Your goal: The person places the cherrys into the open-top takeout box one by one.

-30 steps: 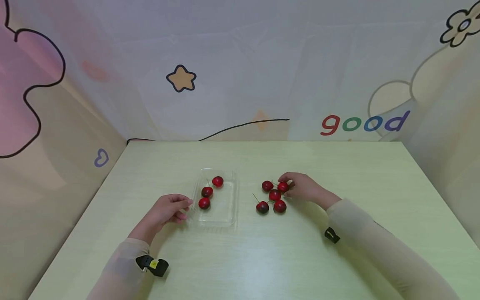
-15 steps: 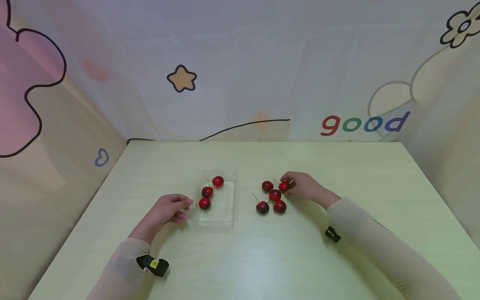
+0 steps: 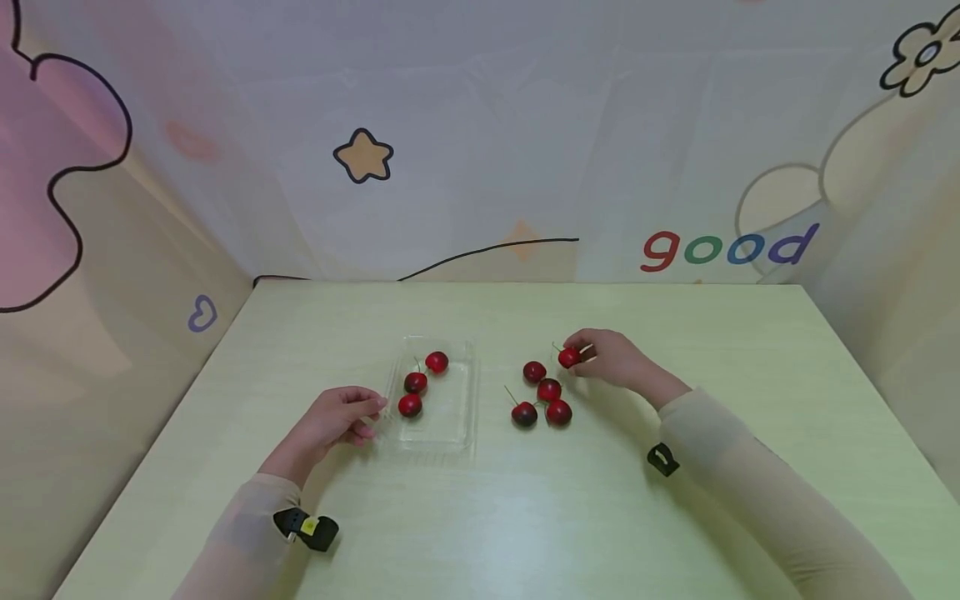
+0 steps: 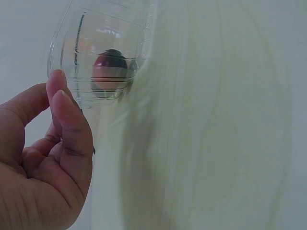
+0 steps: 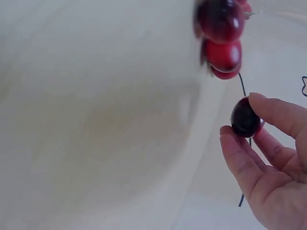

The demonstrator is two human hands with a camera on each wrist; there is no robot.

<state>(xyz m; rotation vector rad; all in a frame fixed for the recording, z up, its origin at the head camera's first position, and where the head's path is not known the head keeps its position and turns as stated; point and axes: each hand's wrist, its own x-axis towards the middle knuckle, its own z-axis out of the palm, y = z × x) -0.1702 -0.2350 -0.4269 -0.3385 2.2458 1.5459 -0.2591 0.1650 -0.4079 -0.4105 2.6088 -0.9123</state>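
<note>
My right hand [image 3: 613,358] pinches a red cherry [image 3: 568,357] with a thin stem, raised just beyond a loose group of cherries on the table. In the right wrist view, that cherry [image 5: 245,118] looks dark between thumb and fingertips. My left hand [image 3: 332,419] pinches the left rim of a clear plastic box [image 3: 448,425]. Three cherries sit inside it, among them a cherry [image 3: 410,406] at the near left. The left wrist view has the thumb and finger at the box's rim, with one cherry [image 4: 110,68] showing through the wall.
Several cherries lie between the box and my right hand, including a stemmed cherry [image 3: 524,414] at the near left and another cherry [image 3: 534,372] at the back. They stand on a pale wooden table [image 3: 480,525]. A printed cloth backdrop [image 3: 480,150] rises behind its far edge.
My right hand has lifted its cherry up and away from the group, toward the far side of the table. My left hand and the box have stayed in place.
</note>
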